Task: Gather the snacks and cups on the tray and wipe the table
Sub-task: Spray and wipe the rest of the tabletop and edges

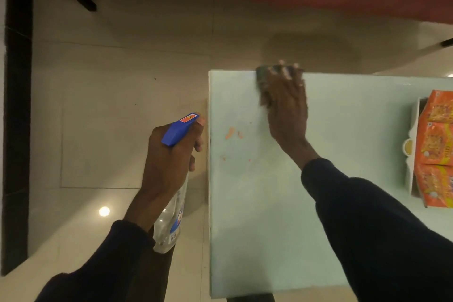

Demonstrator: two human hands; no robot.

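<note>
Head view looks down on the cloth point(263, 76), a small dark, greenish pad that lies at the far edge of the counter point(269, 203), close to its far-left corner. It is blurred, so I cannot tell its exact material, but it looks soft and light, a thing that bends under the palm and will not break. I judge it is best held flat, with the fingers spread on top and pressing down, and not pinched at one end, because a pinched cloth folds and cleans less surface.

The right hand point(286, 105) lies flat on this cloth with the fingers spread wide, reaching over the far edge. The counter top is pale and glossy, probably glass, so the cloth should slide easily, and more easily when wet. Some small orange-pink stains point(230, 133) are near the left edge, apart from the cloth and not yet wiped.

The left hand point(169, 162) is closed around the neck of a spray bottle point(171, 223) with a blue head, held just outside the left edge, above the floor. The bottle is clear plastic, light, and looks almost empty.

At the right edge of the picture stands the white tray point(411, 144) with orange snack packets point(436, 144) in it. Cups are not clearly seen.
</note>
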